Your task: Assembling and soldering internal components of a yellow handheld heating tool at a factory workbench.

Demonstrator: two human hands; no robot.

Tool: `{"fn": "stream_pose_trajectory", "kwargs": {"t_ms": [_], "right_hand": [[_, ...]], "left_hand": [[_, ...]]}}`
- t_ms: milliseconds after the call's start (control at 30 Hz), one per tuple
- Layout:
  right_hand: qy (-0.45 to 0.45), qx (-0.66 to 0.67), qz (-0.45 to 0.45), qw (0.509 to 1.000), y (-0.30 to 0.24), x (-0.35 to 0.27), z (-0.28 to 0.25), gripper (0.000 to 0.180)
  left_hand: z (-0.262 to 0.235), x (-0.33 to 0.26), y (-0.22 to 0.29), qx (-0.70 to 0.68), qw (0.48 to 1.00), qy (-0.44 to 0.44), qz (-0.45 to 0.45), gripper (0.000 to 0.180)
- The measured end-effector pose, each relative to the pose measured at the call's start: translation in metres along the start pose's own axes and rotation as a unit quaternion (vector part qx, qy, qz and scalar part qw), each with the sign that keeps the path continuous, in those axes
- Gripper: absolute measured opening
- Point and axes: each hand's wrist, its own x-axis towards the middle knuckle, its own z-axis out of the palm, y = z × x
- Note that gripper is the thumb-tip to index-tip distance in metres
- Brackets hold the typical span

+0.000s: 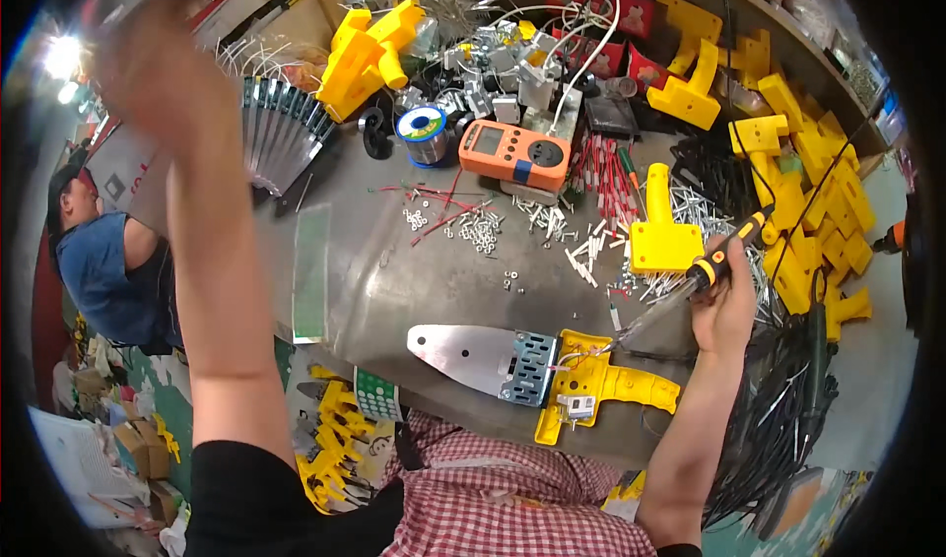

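Note:
My right hand (724, 306) is closed around the yellow-and-black handle of a soldering iron (754, 227). Its long metal shaft slants down to the left, with its end close to the wiring of an opened yellow plastic handle shell (631, 385). That shell lies on the bench's near edge, joined to a perforated metal bracket (532, 365) and a flat tapered metal plate (458, 355) pointing left. A small whitish block (576, 406) sits inside the shell. My left hand (148, 65) is raised at the upper left, smeared by motion, so its fingers cannot be made out.
Behind the work stand an orange multimeter (514, 153) and a solder spool (422, 135). Loose nuts (480, 232), screws and red wires lie mid-bench. A yellow handle (665, 232) rests on metal rods; more yellow housings (818, 193) are heaped right. A person (113, 252) sits at left.

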Motion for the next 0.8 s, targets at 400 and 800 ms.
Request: {"fn": "stream_pose_trajectory", "kwargs": {"t_ms": [400, 800], "right_hand": [[-0.014, -0.079, 0.002, 0.997, 0.001, -0.041, -0.031, 0.023], [-0.031, -0.131, 0.041, 0.990, 0.018, -0.048, -0.032, 0.023]], "left_hand": [[-0.242, -0.063, 0.169, -0.704, 0.455, -0.461, -0.290, 0.020], [-0.239, -0.055, 0.193, -0.705, 0.513, -0.433, -0.229, 0.023]]}}
